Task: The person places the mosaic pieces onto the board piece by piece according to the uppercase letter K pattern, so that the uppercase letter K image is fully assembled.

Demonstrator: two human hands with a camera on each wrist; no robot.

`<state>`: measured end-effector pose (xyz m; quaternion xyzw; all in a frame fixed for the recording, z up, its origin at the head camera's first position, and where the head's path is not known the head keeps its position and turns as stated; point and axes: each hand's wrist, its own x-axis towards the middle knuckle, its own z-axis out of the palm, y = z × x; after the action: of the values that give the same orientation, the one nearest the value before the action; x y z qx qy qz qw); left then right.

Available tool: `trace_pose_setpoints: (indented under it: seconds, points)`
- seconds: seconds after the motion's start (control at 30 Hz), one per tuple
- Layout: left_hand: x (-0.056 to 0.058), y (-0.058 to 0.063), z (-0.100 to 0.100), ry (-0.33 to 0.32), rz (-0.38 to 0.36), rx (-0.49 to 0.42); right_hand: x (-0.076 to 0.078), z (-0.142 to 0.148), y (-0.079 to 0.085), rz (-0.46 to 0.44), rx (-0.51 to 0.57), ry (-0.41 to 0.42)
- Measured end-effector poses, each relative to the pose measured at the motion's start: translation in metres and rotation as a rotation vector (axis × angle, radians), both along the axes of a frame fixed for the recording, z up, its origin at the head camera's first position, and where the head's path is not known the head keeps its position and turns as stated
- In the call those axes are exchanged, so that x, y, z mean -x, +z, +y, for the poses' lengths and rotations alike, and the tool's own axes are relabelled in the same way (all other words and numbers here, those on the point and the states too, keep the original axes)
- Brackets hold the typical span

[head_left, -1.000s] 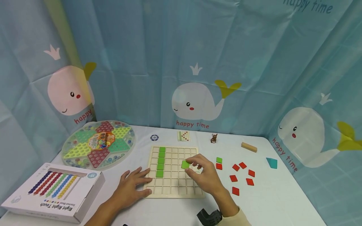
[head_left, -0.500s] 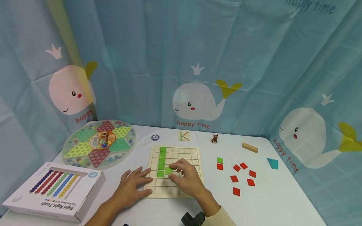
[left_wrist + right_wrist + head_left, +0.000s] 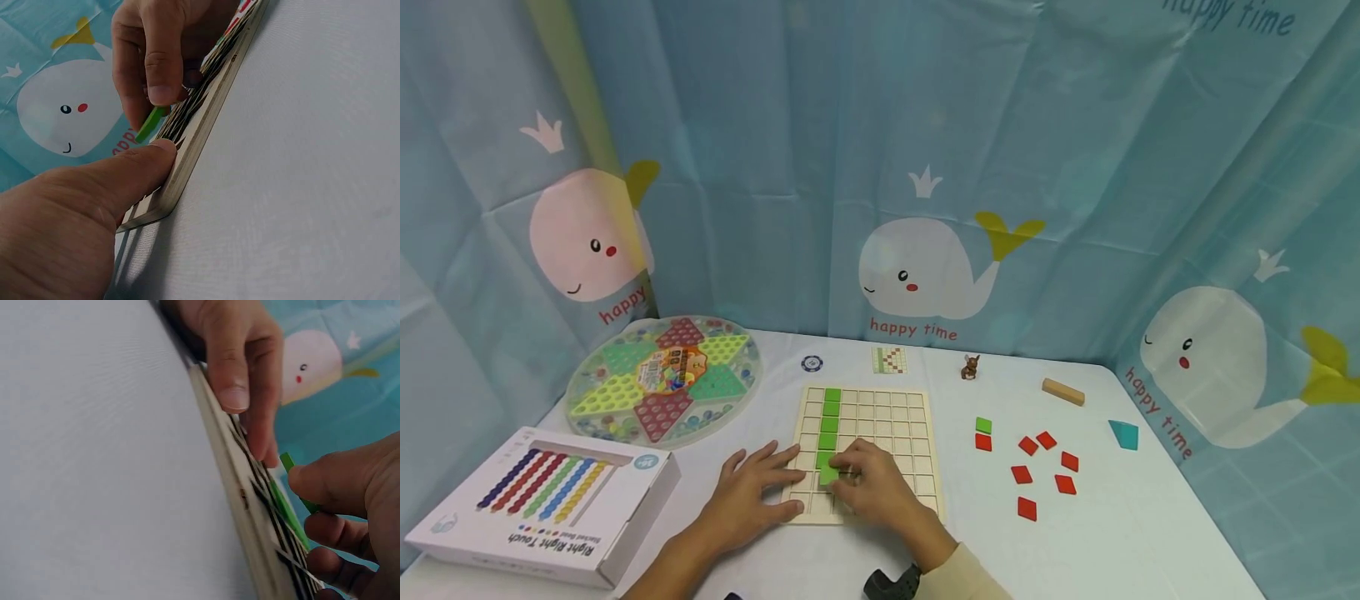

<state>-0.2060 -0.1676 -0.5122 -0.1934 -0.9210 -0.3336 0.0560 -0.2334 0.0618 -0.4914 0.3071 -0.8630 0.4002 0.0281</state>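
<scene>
My right hand (image 3: pixel 877 487) pinches a square green tile (image 3: pixel 827 476) between thumb and fingers, over the wooden grid board (image 3: pixel 887 417). The tile is just below a column of several green tiles (image 3: pixel 829 424) lying in the board's second column from the left. In the right wrist view the pinched tile (image 3: pixel 287 462) is tilted and stands clear of the board. My left hand (image 3: pixel 752 500) rests on the board's left edge with its fingers spread. The left wrist view shows its thumb (image 3: pixel 140 172) on the rim near a corner.
Right of the board lie one loose green tile (image 3: pixel 983 426) and several red tiles (image 3: pixel 1027 508). Behind stand a patterned card (image 3: pixel 890 360), a chip (image 3: pixel 812 363) and a small animal figure (image 3: pixel 970 367). A round game board (image 3: pixel 625 362) and a white box (image 3: pixel 542 542) are at left.
My right hand has carried the green tile leftward and toward me, from the board's right part to below the green column. My left hand stays at the board's left edge.
</scene>
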Motion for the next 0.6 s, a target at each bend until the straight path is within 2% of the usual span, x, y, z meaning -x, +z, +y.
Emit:
trace_pose_setpoints:
  seconds: [0.3, 0.6]
  points:
    - [-0.0005, 0.0008, 0.0003, 0.001, 0.016, -0.005, -0.0006, -0.0069, -0.0033, 0.095, -0.171, -0.034]
    - [-0.0012, 0.0024, 0.0007, -0.001, 0.024, -0.021, -0.0016, -0.0067, -0.0052, 0.119, -0.166, -0.045]
